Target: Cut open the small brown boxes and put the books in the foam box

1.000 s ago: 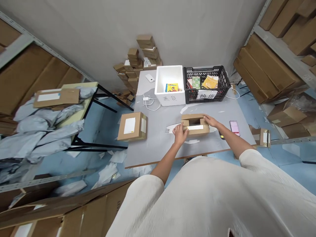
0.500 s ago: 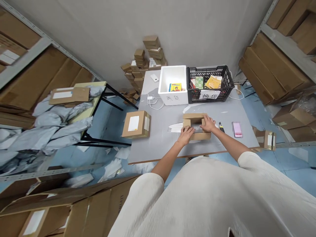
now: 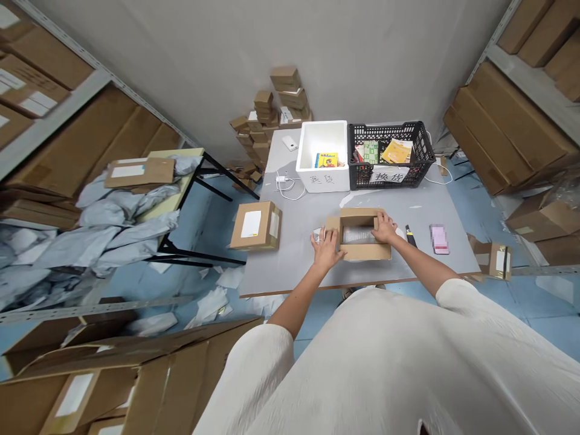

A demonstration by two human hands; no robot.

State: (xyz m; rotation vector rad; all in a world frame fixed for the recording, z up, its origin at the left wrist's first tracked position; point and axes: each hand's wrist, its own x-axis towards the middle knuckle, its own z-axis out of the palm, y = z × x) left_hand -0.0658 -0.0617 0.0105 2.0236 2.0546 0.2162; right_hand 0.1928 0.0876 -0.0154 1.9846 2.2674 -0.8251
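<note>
A small cardboard box [image 3: 365, 252] stands on the grey table with its flaps folded out and its top uncovered. Clear, wrinkled plastic [image 3: 357, 234] shows inside it. My left hand [image 3: 327, 249] lies with spread fingers on the box's left flap, and a bit of white paper [image 3: 318, 232] shows by its fingertips. At the box's right side, my right hand [image 3: 385, 228] grips the wall, its fingertips reaching over the inner edge. A cutter [image 3: 410, 236] with a yellow-and-black handle lies right of that hand.
Behind the box stand a white foam bin [image 3: 322, 182] and a black crate [image 3: 392, 176] holding booklets. A closed carton [image 3: 256, 226] sits at the table's left, a pink-screened phone [image 3: 439, 239] at the right. Grey parcels [image 3: 77, 246] cover a side table.
My left hand has moved left from the front of the opening onto the left flap, which is now folded outward. More of the inside shows. The view has shifted slightly.
</note>
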